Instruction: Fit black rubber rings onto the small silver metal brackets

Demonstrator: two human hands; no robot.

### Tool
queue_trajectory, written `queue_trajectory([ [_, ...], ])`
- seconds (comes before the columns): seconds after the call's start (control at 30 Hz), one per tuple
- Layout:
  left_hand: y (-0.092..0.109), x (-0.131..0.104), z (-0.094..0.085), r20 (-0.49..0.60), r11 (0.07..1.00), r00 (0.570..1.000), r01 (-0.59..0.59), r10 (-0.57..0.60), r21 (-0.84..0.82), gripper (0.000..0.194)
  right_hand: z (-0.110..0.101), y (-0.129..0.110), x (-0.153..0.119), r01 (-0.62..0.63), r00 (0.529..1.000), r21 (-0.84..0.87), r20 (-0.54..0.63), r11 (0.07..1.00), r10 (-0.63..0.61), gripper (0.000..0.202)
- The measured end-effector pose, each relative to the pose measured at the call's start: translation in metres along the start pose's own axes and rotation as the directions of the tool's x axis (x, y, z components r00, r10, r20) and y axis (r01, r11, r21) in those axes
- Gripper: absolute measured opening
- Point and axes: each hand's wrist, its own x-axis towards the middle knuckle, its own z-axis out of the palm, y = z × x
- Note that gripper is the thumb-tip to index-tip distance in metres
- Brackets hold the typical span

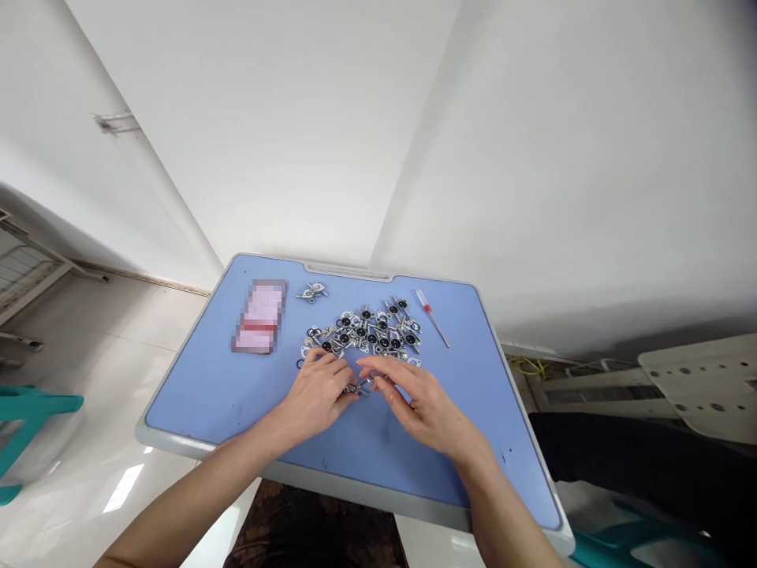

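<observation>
My left hand (319, 392) is closed on a small metal fitting (353, 389), just in front of the pile, with part of it hidden by the fingers. The thumb and fingers of my right hand (417, 394) pinch a small shiny metal piece (369, 380) close beside that fitting; whether the two pieces are joined I cannot tell. Beyond both hands lies a pile of metal fittings (360, 332) with round black faces, mixed with flat metal plates and black rings. A few silver fittings (313, 293) sit apart from it, at the back left.
The blue table (201, 386) has a raised pale rim and stands against a white wall. A screwdriver (434, 318) with a clear and red handle lies at the right. A blurred pinkish rectangular thing (259, 317) lies on the left. Green stools (35, 404) stand on the floor.
</observation>
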Motion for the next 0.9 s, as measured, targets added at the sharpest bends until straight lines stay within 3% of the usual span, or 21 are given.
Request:
queue_trajectory([
  [0.3, 0.000, 0.000, 0.000, -0.006, 1.000, 1.000, 0.000, 0.001, 0.019, 0.010, 0.006, 0.007, -0.001, 0.011, 0.995, -0.160, -0.094, 0.987, -0.027, 0.006],
  [0.6, -0.002, 0.000, 0.003, -0.033, 0.999, 0.999, -0.006, 0.007, 0.037, 0.020, 0.020, 0.013, -0.003, 0.035, 0.985, -0.396, -0.141, 0.918, -0.098, 0.025],
  [0.9, -0.008, 0.002, 0.002, -0.004, 0.996, 0.997, -0.078, 0.078, 0.041, 0.010, 0.019, 0.014, 0.012, -0.178, 0.978, -0.053, -0.119, 0.983, 0.171, 0.011],
])
